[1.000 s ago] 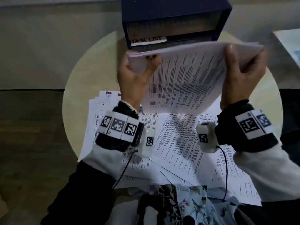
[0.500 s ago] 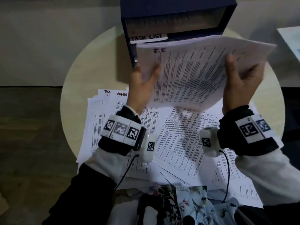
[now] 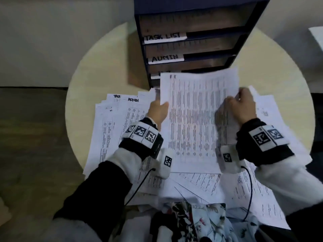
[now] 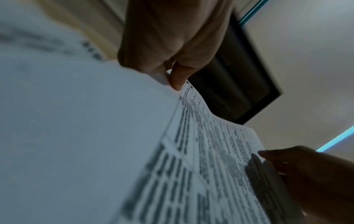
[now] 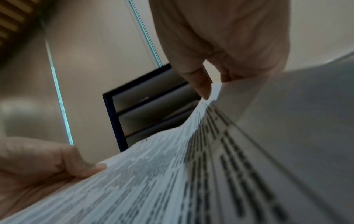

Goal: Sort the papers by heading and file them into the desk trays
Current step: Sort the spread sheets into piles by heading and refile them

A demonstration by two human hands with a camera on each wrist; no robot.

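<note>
**Feeding the stack into the lowest tray**

The paper stack (image 3: pixel 195 119) sits low before the tray unit (image 3: pixel 192 49), its far edge at the bottom slot. My left hand (image 3: pixel 158 110) and right hand (image 3: pixel 243 109) pinch its sides; I should level it and slide it straight in.

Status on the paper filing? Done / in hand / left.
Done: nothing visibly filed; tray contents are too dark to tell. In hand: the left hand and right hand grip a held stack in front of the tray unit's lower slots. Left: loose sheets with mixed headings cover the table.
</note>
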